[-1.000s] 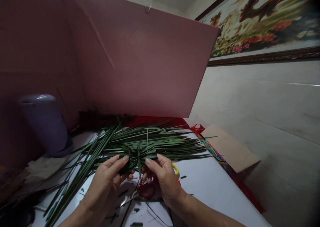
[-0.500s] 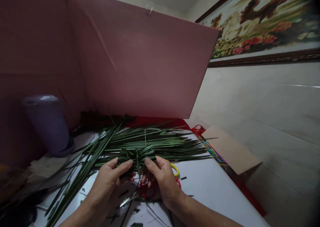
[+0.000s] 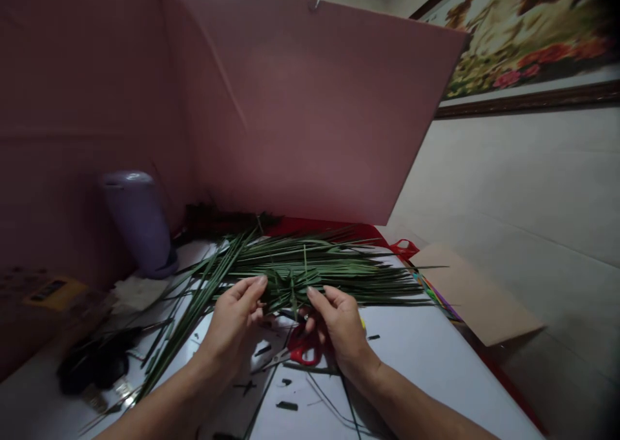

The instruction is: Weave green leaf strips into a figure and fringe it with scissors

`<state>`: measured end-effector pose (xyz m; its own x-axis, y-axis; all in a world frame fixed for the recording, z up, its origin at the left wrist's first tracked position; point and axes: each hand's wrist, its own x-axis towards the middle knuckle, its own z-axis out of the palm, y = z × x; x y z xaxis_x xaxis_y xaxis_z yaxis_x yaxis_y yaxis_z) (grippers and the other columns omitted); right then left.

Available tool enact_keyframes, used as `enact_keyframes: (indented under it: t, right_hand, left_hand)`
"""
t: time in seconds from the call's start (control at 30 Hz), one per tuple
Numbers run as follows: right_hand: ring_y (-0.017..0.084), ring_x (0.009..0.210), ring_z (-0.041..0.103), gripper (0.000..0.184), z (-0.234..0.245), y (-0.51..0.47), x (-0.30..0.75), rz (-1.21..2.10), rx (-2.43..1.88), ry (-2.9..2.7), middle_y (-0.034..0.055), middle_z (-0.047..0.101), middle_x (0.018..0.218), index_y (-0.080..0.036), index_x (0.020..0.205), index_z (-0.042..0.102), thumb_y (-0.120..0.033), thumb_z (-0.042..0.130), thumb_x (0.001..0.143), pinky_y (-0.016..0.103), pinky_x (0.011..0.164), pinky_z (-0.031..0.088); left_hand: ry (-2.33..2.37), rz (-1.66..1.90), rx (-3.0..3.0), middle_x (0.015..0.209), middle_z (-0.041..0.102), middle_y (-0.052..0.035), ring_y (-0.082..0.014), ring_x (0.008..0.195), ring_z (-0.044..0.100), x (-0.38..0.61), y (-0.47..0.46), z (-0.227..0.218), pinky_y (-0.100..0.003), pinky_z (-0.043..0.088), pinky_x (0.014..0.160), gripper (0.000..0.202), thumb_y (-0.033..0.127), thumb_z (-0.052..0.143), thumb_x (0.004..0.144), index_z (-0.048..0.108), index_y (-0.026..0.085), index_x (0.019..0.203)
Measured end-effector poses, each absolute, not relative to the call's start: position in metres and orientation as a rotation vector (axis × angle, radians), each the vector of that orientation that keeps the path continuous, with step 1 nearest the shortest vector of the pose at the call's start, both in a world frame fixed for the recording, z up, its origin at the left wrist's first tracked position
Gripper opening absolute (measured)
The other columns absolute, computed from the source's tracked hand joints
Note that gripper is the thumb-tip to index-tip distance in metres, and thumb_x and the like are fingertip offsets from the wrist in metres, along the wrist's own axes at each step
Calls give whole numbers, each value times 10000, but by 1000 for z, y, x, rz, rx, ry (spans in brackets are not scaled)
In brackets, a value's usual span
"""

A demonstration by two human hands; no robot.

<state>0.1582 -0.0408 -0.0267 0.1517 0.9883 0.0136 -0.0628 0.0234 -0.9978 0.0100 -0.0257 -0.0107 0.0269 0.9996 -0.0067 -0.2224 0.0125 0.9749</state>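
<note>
Between my two hands is a woven piece of green palm leaf [image 3: 291, 286], with folded loops spreading to the sides and a thin strip standing up from it. My left hand [image 3: 241, 311] pinches its left side between thumb and fingers. At the other side, the thumb and fingers of my right hand [image 3: 336, 320] are closed on it too. Beneath the hands, red-handled scissors [image 3: 306, 349] lie on the white table [image 3: 411, 362], partly covered by my right hand. Long green leaf strips [image 3: 334, 269] are piled just behind the woven piece.
Leaf scraps [image 3: 287, 406] are scattered on the near tabletop. At the left stand a purple container [image 3: 138, 223], crumpled white tissue [image 3: 139, 294] and a black tool [image 3: 94, 362]. A brown cardboard sheet [image 3: 479, 294] leans by the right edge. A pink panel [image 3: 300, 104] rises behind.
The view has shifted, so the scene sits further right and slightly higher. My left hand has moved outward along the leaf piece, and more of the scissors shows.
</note>
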Motion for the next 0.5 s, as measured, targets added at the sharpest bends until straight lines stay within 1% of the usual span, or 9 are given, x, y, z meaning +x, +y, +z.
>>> enact_keyframes:
  t: [0.07,0.13,0.17,0.2,0.27,0.33,0.37,0.43,0.5]
  right_hand:
    - [36,276,341,365,-28,-39,163,1078,-1241,-1090,-13,574,471,-161,618,465,-489,553,755,154,283,207]
    - [59,285,359,380,-27,-36,168,996,-1339,-1229,-24,534,422,-169,605,481,-508,526,769,175,304,228]
    - [77,309,389,376,-26,-36,171,905,-1403,-1324,-31,504,395,-167,625,522,-512,522,773,185,330,260]
    - [95,341,420,366,-25,-36,173,790,-1458,-1409,-37,482,384,-166,677,571,-514,519,776,195,362,290]
    - [124,408,464,351,-23,-36,176,544,-1534,-1521,-39,479,403,-180,824,626,-510,514,786,213,424,328]
    - [139,456,491,336,-21,-38,177,386,-1564,-1570,-30,526,456,-207,905,626,-500,499,802,225,465,340]
    - [145,484,511,319,-21,-39,176,349,-1568,-1587,-20,563,496,-217,901,627,-491,490,812,227,485,346]
    - [152,545,550,287,-20,-40,174,316,-1562,-1617,0,627,592,-231,836,637,-469,477,829,228,524,358]
    - [153,586,570,291,-21,-41,173,292,-1559,-1637,7,654,645,-233,752,638,-450,466,841,225,549,362]
  left_hand:
    - [1245,1369,1240,733,623,-47,-141,579,582,4,-16,-9,-264,486,516,322,436,492,776,575,139,868]
    - [1366,1428,1324,811,632,-62,-165,657,597,-10,-4,-1,-277,482,561,330,434,470,774,569,154,917]
    - [1435,1431,1390,811,638,-61,-180,688,600,-21,2,5,-281,471,582,295,402,504,750,586,164,903]
    - [1514,1422,1463,795,642,-54,-194,731,599,-34,8,12,-288,456,633,224,346,555,710,613,177,844]
    - [1690,1373,1593,795,647,-46,-241,852,583,-65,16,27,-321,407,739,99,221,610,625,645,207,716]
    - [1862,1294,1652,695,624,-63,-320,954,545,-98,21,36,-375,369,761,68,134,611,566,611,200,551]
    - [1922,1233,1667,597,590,-66,-356,947,544,-113,23,37,-403,360,744,127,101,613,537,567,192,461]
    - [1984,1145,1671,435,487,-49,-405,899,557,-137,29,32,-446,352,699,251,92,626,516,472,195,347]
    - [1931,1099,1678,326,383,-14,-407,795,585,-152,37,20,-454,361,649,300,114,682,474,448,205,308]
